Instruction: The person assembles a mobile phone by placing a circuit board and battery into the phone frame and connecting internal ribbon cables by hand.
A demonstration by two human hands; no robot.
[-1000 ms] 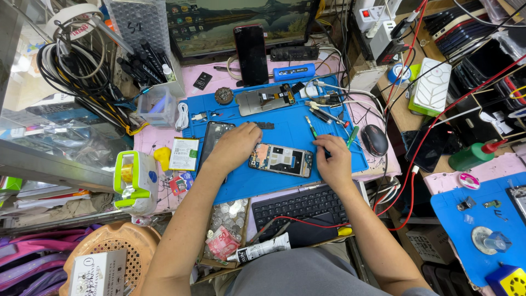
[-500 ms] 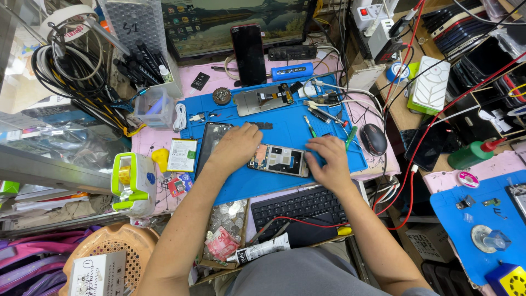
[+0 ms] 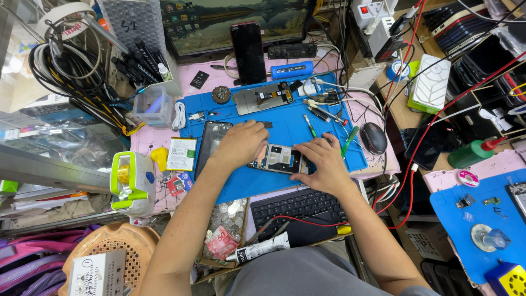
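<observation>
A clear plastic tub (image 3: 155, 106) is being seen at the left of the blue mat (image 3: 285, 123), with small bits lying inside that are too blurred to be told apart; behind it a perforated grey rack (image 3: 131, 24) is being filled with dark-handled tools (image 3: 139, 63). Below the mat, a shallow tray (image 3: 227, 216) is being shown holding silvery coins and a red packet. At the middle of the mat, the opened phone (image 3: 279, 159) is being pinned flat between both hands, its inner frame facing up. The left hand (image 3: 241, 143) is being laid over the phone's left end, fingers (image 3: 257, 131) curled down against it, pressing rather than gripping. The right hand (image 3: 323, 161) is being spread over the right end, fingers (image 3: 307, 149) touching the phone's edge and the thumb tucked beneath the lower side; whether anything small is being pinched there cannot be told. A dark screen panel (image 3: 211, 143) is lying just beside the left hand, and a black keyboard (image 3: 298, 205) is sitting on the worktop just below the mat.
</observation>
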